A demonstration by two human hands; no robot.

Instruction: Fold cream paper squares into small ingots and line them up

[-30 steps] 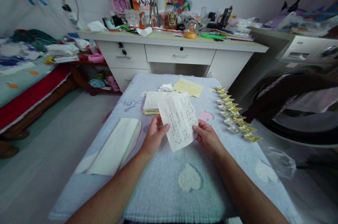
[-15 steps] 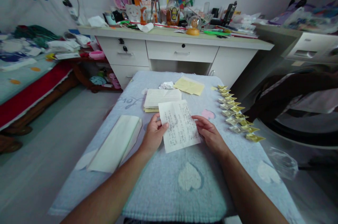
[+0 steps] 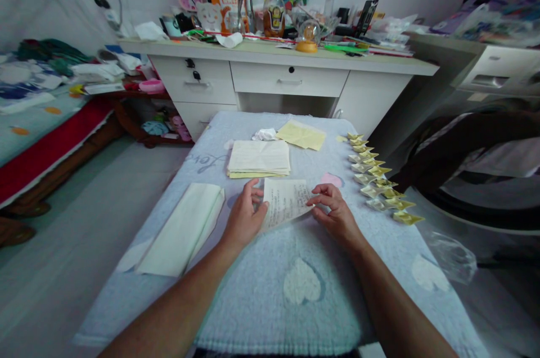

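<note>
A sheet of paper (image 3: 287,200) covered in handwriting is between my hands, over the middle of the cloth-covered table. My left hand (image 3: 247,214) grips its left edge, thumb in front and fingers partly curled behind. At the right edge, my right hand (image 3: 333,209) pinches the sheet between thumb and fingers. Just beyond lies a stack of paper sheets (image 3: 259,157), white on top with yellowish ones below. Left of my left hand rests a folded white paper (image 3: 183,229). Several folded paper boats (image 3: 373,172) stand in rows to the right.
Near the table's far edge are a crumpled white paper (image 3: 265,134) and yellow sheets (image 3: 301,134). Behind stands a white desk (image 3: 291,78) crowded with a jar (image 3: 274,15) and other items. A bed (image 3: 50,116) is at left, a washing machine (image 3: 485,77) at right.
The handwritten sheet has tipped, so its face looks shorter, and its top edge no longer overlaps the paper stack. Both hands stay at its sides.
</note>
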